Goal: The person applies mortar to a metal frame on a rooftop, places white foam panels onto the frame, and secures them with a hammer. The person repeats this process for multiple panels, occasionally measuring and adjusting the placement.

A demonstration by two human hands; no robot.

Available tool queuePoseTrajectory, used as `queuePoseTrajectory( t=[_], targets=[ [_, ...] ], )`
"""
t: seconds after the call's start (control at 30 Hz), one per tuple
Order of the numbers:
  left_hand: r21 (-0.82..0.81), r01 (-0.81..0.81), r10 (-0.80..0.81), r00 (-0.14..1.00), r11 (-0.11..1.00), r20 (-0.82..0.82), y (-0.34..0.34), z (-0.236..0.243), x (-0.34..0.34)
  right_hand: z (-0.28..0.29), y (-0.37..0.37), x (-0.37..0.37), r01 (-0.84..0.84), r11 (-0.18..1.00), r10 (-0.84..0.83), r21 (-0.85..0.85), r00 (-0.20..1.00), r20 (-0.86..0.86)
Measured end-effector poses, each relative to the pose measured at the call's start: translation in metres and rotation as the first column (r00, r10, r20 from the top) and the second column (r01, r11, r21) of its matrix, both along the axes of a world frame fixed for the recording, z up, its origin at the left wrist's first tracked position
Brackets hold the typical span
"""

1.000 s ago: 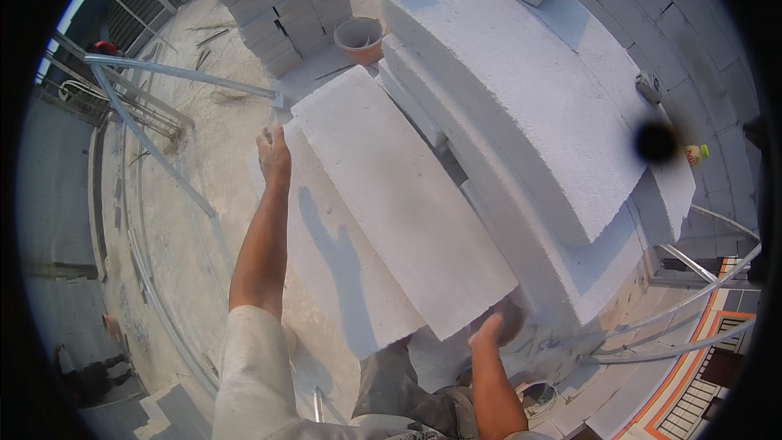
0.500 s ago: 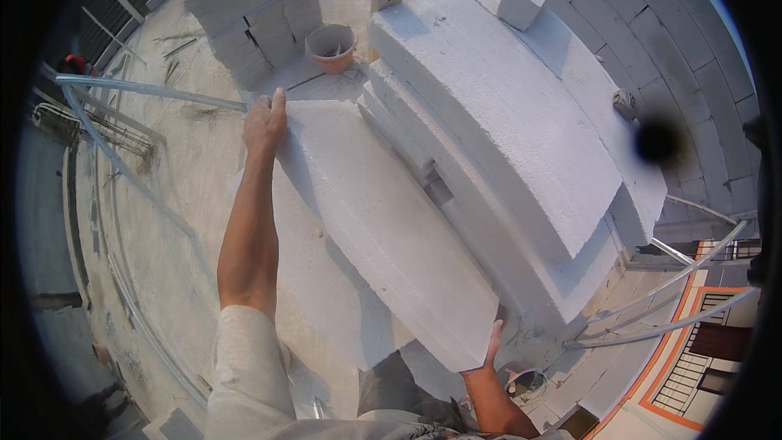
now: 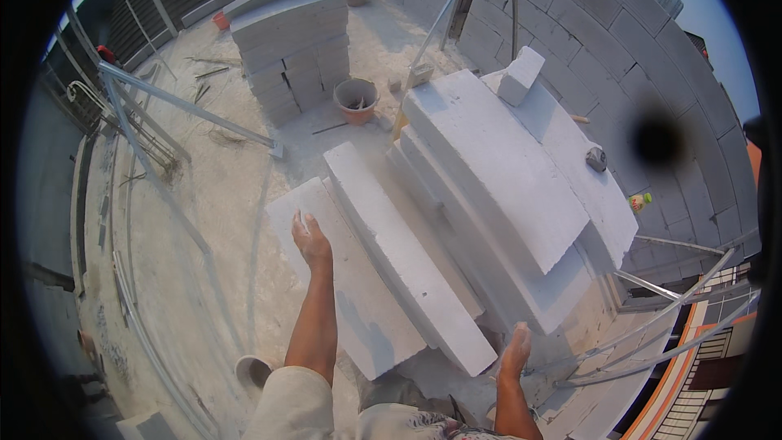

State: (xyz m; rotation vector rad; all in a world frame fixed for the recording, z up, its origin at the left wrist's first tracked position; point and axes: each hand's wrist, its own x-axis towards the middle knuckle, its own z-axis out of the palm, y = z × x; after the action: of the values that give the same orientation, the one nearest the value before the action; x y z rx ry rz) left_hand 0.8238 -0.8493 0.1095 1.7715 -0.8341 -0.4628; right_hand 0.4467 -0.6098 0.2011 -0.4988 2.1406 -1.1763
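Observation:
A long white lightweight concrete block [image 3: 407, 257] rests on its narrow side, slanting from far left to near right. Beside it on the left lies a flat block [image 3: 371, 297] of the same pale material. Over that flat block is my left hand [image 3: 310, 238], fingers apart and holding nothing. Just right of the long block's near end, my right hand [image 3: 515, 350] has its fingers stretched out, with a small gap between it and the block. To the right rises a stack of wide slabs [image 3: 497, 163].
A small block [image 3: 520, 77] and a grey lump [image 3: 596, 159] sit on the stack. Beyond stand an orange bucket [image 3: 358, 116] and another block pile [image 3: 289, 49]. Metal poles [image 3: 191, 106] slant at left. A block wall [image 3: 595, 33] curves along the right. A round container [image 3: 257, 371] stands near my left arm.
The long block was tilted with its broad face up between both hands; now it stands on its narrow side. Both hands have let go, and the view has lifted toward the far side.

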Motion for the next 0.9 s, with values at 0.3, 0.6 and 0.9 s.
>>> queuePoseTrajectory(
  t=[0.3,0.6,0.9],
  targets=[
    [0.55,-0.019,0.095,0.989,0.835,-0.111,0.355,-0.051,0.04,0.035,-0.191,0.187,-0.568,0.447,0.894,0.691,0.298,-0.333],
    [0.383,0.232,-0.053,0.904,0.894,-0.424,0.35,-0.022,0.07,0.033,-0.157,0.151,-0.633,0.35,0.928,0.69,0.132,-0.349],
    [0.433,0.678,-0.501,0.733,0.594,-0.46,0.278,-0.009,0.009,0.055,0.164,0.004,-0.588,0.515,0.851,0.623,0.435,-0.293]
  ],
)
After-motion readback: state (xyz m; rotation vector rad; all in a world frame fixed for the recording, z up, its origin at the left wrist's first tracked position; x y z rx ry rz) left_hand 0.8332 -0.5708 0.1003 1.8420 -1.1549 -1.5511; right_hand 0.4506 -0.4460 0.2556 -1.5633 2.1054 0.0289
